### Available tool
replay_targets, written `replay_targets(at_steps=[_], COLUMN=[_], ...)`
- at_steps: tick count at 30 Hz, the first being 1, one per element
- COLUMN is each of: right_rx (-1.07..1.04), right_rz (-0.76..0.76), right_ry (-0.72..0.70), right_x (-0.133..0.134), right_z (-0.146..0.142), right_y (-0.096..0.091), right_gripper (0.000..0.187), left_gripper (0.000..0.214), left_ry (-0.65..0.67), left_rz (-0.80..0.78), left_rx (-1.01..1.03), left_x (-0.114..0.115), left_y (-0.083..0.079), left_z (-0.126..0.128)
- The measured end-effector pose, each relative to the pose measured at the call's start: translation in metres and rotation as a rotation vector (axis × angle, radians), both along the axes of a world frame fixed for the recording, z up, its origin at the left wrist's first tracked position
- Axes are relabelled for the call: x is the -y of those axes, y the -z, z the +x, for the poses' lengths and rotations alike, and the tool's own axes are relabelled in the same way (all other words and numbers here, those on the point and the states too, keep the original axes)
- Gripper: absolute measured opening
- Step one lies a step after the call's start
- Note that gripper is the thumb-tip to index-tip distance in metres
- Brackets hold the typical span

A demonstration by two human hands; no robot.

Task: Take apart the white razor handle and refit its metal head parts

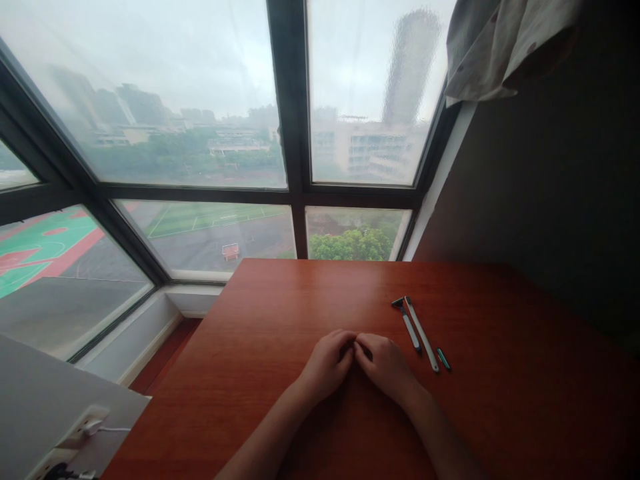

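Observation:
My left hand [327,363] and my right hand [385,363] rest side by side on the red-brown wooden table [250,373], fingertips meeting at the middle. Both sets of fingers are curled together in a pinch; whatever lies between them is too small and hidden to name. Just right of my right hand lie two slim pen-like sticks, a dark one [410,327] and a white one [423,333], touching at their far ends. A short teal cap-like piece [443,359] sits beside them.
Large windows [200,133] stand behind the table's far edge, overlooking sports courts. A dark wall [550,200] runs along the right, with cloth [500,47] hanging at the top. At lower left, a white socket with a plugged cable [85,427] sits on a grey surface.

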State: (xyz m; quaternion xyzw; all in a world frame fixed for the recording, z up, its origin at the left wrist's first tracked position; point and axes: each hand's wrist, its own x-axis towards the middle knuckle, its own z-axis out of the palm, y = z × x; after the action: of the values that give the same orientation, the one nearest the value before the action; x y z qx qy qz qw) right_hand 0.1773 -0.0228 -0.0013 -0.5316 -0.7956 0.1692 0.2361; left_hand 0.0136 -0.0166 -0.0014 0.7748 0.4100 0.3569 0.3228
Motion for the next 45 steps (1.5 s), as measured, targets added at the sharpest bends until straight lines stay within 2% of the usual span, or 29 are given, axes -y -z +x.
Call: replay_targets(at_steps=[22, 45], right_rx=[-0.016, -0.017], right_rz=[-0.007, -0.015], right_ry=[-0.009, -0.01], right_x=[-0.0026, -0.0012], right_z=[0.0012, 0.0014], right_y=[0.0062, 0.0034], right_gripper=[0.022, 0.021], left_gripper=[0.027, 0.03], left_ry=[0.0, 0.009], left_rz=[0.009, 0.001], left_rx=[-0.013, -0.017], left_x=[-0.0005, 0.0001], left_y=[0.0004, -0.0011], left_z=[0.0002, -0.0003])
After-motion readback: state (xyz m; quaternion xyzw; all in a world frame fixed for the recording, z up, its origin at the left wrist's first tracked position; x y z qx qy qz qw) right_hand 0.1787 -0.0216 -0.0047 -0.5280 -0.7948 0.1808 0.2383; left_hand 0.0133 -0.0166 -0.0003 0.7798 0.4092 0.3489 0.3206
